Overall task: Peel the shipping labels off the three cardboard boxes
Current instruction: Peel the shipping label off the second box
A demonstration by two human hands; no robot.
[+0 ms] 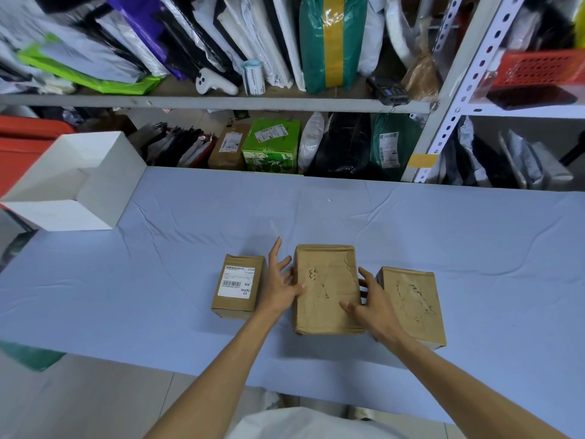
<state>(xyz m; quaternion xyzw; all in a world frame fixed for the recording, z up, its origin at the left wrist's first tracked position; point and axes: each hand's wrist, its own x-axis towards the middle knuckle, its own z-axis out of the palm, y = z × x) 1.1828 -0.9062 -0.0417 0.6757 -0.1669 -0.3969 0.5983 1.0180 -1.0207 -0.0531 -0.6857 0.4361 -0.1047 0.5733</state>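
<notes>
Mid-table, left hand (280,280), right hand (370,301) flank middle box (326,280), fingers spread on its edges. Tight gaps to left box (235,288), right box (411,304).

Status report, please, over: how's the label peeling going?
Left hand and right hand open, flanking middle box. One label still on left box; right box and middle one bare. Nothing blocking.

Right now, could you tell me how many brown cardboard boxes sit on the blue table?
3: a small brown cardboard box with a white label, left; a larger unlabelled box, middle; a third unlabelled box, right.
</notes>
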